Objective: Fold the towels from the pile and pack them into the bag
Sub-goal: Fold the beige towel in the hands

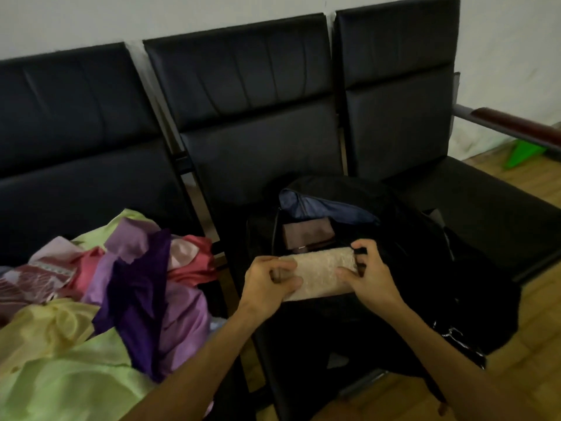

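A folded beige towel (321, 273) is held level over the front edge of the open black bag (403, 235) on the middle seat. My left hand (267, 282) grips the towel's left end. My right hand (368, 275) grips its right end, fingers curled over the top. Inside the bag lies a folded brown towel (306, 235), with blue lining behind it. The pile of towels (100, 287), in purple, lilac, pink, yellow and light green, lies on the left seat.
A row of black padded seats (252, 95) stands against a white wall. The right seat (473, 202) has a brown armrest (516, 124). Wooden floor shows at the right, with a green object (520, 153) on it.
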